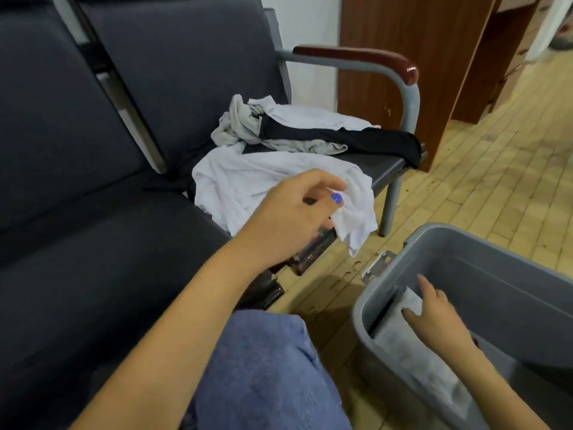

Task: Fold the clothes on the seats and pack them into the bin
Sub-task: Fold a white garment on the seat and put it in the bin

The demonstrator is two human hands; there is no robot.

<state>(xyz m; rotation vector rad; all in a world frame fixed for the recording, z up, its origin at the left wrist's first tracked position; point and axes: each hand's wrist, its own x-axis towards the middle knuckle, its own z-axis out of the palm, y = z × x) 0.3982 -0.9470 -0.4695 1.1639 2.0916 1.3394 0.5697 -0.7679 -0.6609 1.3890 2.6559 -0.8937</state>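
On the right-hand seat (384, 164) of a dark padded bench lies a loose heap of clothes: one large white shirt (248, 181) at the front edge, one grey garment (235, 128) bunched behind it, one black piece (356, 139) stretched toward the armrest (356, 57), and one more white piece (310, 114) at the back. Two seats show, the left seat (93, 243) holding no clothes that can be seen. A grey bin (496, 259) stands on the floor (496, 150) just right of the bench, with one folded pale cloth (412, 352) lying against its near-left wall. The left hand (291, 218) hovers over the front corner of the white shirt, fingers curled, thumb and forefinger close to the fabric; whether they actually pinch it cannot be told. The right hand (440, 318) reaches into the bin, fingers fairly straight and resting on the upper end of the folded cloth. Pale wooden boards cover the floor, a white wall stands behind the bench, and one brown wooden cabinet (418, 41) rises just beyond the armrest. A blue-jeaned knee (263, 367) shows at the bottom.
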